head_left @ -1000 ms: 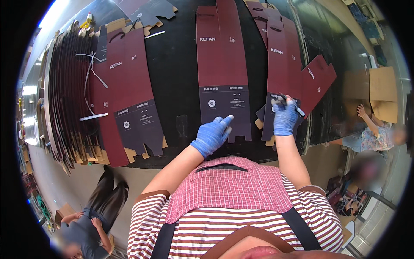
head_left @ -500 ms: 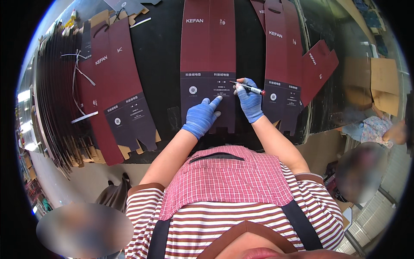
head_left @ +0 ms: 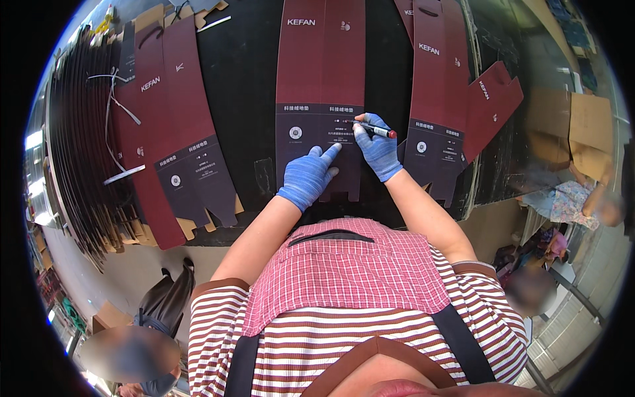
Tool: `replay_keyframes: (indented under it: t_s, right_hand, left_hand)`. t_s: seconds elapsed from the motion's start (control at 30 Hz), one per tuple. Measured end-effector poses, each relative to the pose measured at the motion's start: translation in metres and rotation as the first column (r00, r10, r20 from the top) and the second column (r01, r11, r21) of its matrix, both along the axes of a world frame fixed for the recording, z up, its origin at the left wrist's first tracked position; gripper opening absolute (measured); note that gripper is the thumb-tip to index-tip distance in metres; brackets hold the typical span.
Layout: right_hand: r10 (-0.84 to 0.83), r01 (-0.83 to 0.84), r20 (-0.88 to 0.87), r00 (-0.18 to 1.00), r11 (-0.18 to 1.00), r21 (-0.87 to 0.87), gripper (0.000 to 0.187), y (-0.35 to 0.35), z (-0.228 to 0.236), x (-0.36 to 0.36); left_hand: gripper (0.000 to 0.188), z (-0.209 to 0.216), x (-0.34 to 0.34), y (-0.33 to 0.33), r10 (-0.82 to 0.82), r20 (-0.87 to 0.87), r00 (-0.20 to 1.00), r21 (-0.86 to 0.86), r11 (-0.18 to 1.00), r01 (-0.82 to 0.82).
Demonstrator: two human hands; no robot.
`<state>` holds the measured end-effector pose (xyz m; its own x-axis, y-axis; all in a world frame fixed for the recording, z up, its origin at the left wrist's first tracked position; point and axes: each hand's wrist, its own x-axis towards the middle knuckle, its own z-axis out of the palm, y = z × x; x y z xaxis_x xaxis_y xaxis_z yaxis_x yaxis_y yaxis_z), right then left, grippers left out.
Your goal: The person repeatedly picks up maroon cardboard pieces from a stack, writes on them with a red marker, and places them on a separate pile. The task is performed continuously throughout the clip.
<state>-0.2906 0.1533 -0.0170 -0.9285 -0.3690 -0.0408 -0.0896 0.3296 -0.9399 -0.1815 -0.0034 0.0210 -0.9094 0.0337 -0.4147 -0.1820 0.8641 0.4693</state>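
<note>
In front of me a flat cardboard box sleeve (head_left: 321, 73), maroon with a dark purple printed end, lies on the black table. My left hand (head_left: 308, 177), in a blue glove, rests on the purple end with its fingers stretched out, the index pointing up to the print. A marker pen (head_left: 376, 129) with a dark barrel and a red end is gripped in my gloved right hand (head_left: 379, 151). Its tip reaches over the right side of the printed panel; whether it touches the card I cannot tell.
To the left lie more maroon sleeves (head_left: 173, 86) beside a long row of stacked folded cardboard (head_left: 76, 132) with white straps (head_left: 114, 109). Other sleeves (head_left: 433, 79) lie on the right. Brown cartons (head_left: 590, 135) stand at the far right. People are nearby on both sides.
My right hand has brought the marker pen inward, its tip now lower over the print. My left hand stays in place on the sleeve. The person at lower left has shifted.
</note>
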Motion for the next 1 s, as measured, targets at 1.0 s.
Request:
replay_keyframes:
  t_s: [1.0]
  right_hand:
    - [-0.651, 0.631, -0.021, 0.759, 0.743, -0.224, 0.023, 0.141, 0.112, -0.012]
  left_hand:
    - [0.056, 0.052, -0.049, 0.03, 0.323, -0.075, 0.943, 0.713, 0.679, -0.176]
